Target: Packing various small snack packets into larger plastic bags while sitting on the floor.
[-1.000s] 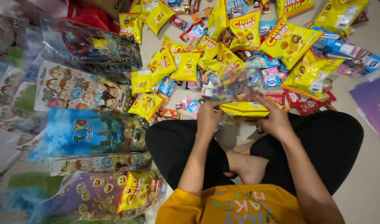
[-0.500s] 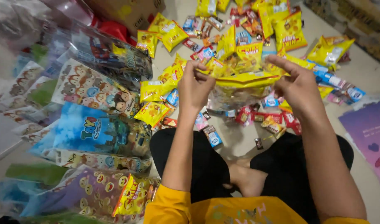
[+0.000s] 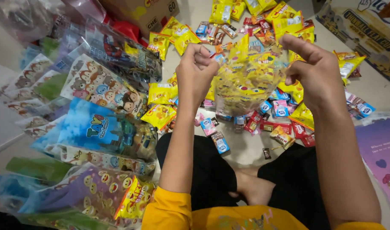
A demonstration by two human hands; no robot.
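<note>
Head view: left hand [image 3: 198, 74] and right hand [image 3: 314, 72] pinch the top edges of a clear yellow-printed plastic bag [image 3: 250, 81] above small snack packets [image 3: 263, 123] scattered on the floor.

A: Where is the camera sitting?
B: On the person's head, looking steeply down and forward, close over both raised hands [image 3: 254, 72] and crossed legs [image 3: 246, 179].
A: Any second view?
B: No, only this one, taking in the floor [image 3: 246, 149] ahead.

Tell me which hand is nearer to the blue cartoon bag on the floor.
Left. The left hand is up and right of the blue cartoon bag; the right hand is farther right, across the clear yellow-printed bag.
</note>
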